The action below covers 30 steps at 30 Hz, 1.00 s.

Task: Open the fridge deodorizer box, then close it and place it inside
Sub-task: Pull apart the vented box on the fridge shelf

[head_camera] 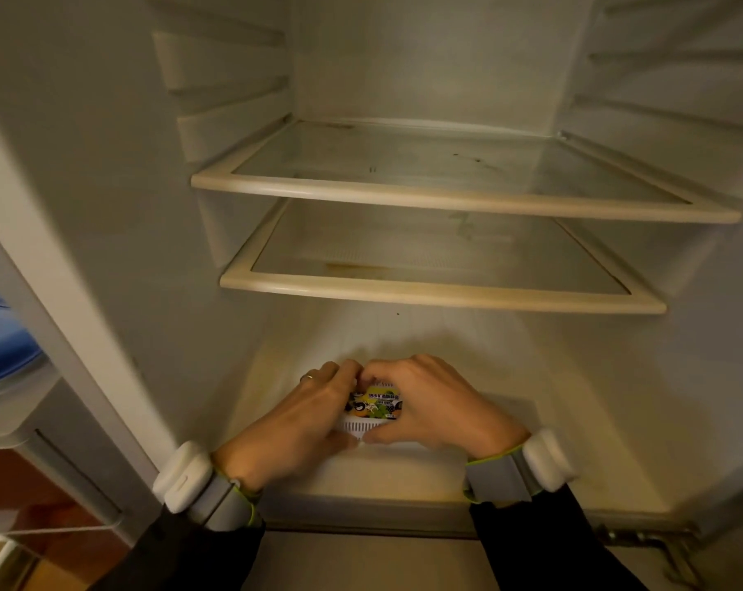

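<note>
The deodorizer box (372, 413) is small and white with slotted sides and a yellow-green printed label on top. It is low over the fridge floor (510, 441), in the bottom compartment. My left hand (295, 420) grips its left side, fingers curled over the top edge and thumb under the front. My right hand (438, 405) grips its right side the same way. Both hands cover most of the box, so I cannot tell whether its lid is open or closed.
Two glass shelves with cream rims sit above, the lower shelf (442, 292) and the upper shelf (463, 200). The fridge side walls have ribbed rails. At the far left, the open door holds a blue object (3, 343) in a door bin.
</note>
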Motion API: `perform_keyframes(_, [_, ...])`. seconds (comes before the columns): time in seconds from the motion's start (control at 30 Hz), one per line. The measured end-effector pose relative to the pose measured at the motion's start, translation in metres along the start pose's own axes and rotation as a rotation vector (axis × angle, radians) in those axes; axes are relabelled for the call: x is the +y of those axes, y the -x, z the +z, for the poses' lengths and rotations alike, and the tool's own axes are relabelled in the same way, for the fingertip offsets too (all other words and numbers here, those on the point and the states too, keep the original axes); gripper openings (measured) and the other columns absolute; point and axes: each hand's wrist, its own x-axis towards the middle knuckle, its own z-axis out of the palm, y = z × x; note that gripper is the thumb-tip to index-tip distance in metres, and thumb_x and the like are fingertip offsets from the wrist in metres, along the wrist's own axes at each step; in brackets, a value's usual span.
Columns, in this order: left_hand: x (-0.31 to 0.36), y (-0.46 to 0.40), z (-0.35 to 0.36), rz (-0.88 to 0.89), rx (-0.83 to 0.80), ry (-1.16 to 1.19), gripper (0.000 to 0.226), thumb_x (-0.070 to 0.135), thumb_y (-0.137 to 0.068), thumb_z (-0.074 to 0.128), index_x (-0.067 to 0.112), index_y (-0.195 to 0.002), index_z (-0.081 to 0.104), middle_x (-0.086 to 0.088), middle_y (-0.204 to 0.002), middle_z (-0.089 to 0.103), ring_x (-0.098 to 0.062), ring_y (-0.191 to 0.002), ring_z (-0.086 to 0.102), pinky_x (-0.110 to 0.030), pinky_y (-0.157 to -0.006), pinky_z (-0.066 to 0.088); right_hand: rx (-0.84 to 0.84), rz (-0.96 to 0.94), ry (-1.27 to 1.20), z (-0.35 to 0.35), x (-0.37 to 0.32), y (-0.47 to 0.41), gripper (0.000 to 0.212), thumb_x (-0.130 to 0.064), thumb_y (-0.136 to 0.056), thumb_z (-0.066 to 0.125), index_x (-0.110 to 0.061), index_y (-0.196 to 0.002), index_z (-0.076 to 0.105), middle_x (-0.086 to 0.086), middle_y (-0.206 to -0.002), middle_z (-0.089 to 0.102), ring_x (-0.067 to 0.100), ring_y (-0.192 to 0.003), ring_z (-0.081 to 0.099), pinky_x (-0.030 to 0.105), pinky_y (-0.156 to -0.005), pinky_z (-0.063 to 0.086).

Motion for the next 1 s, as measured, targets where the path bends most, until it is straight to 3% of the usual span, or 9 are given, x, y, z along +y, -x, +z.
perform_keyframes(0.53, [-0.003, 0.004, 0.001, 0.021, 0.045, 0.097, 0.055, 0.025, -0.078, 0.072, 0.030, -0.117, 0.034, 0.004, -0.116, 0.049, -0.014, -0.103, 0.045, -0.027, -0.084, 0.040, -0.061, 0.000, -0.130, -0.004, 0.009, -0.004, 0.048, -0.045, -0.064, 0.082, -0.034, -0.108, 0.067, -0.010, -0.095, 0.075, 0.009, -0.082, 0.066, 0.033, -0.077, 0.054])
perform_keyframes(0.67, [-0.002, 0.004, 0.001, 0.014, 0.067, 0.195, 0.064, 0.025, -0.073, 0.077, 0.035, -0.117, 0.031, 0.003, -0.114, 0.054, -0.013, -0.098, 0.056, -0.036, -0.083, 0.052, -0.098, -0.038, -0.132, -0.003, 0.005, -0.006, 0.045, -0.042, -0.070, 0.078, -0.032, -0.109, 0.060, -0.007, -0.105, 0.067, 0.014, -0.091, 0.063, 0.038, -0.080, 0.053])
perform_keyframes(0.77, [-0.003, 0.001, 0.003, 0.032, 0.103, 0.213, 0.066, 0.025, -0.069, 0.078, 0.032, -0.116, 0.031, 0.000, -0.110, 0.054, -0.016, -0.096, 0.058, -0.038, -0.081, 0.052, -0.085, -0.072, -0.101, 0.001, -0.007, -0.010, 0.038, -0.034, -0.073, 0.074, -0.021, -0.106, 0.059, 0.000, -0.105, 0.062, 0.020, -0.092, 0.059, 0.041, -0.080, 0.051])
perform_keyframes(1.0, [-0.002, 0.002, 0.008, 0.044, 0.112, 0.230, 0.061, 0.026, -0.069, 0.078, 0.033, -0.110, 0.033, 0.001, -0.108, 0.054, -0.015, -0.094, 0.058, -0.037, -0.079, 0.052, -0.054, -0.061, -0.129, -0.003, -0.004, -0.007, 0.032, -0.036, -0.066, 0.080, -0.027, -0.095, 0.069, -0.002, -0.088, 0.073, 0.016, -0.077, 0.064, 0.034, -0.069, 0.052])
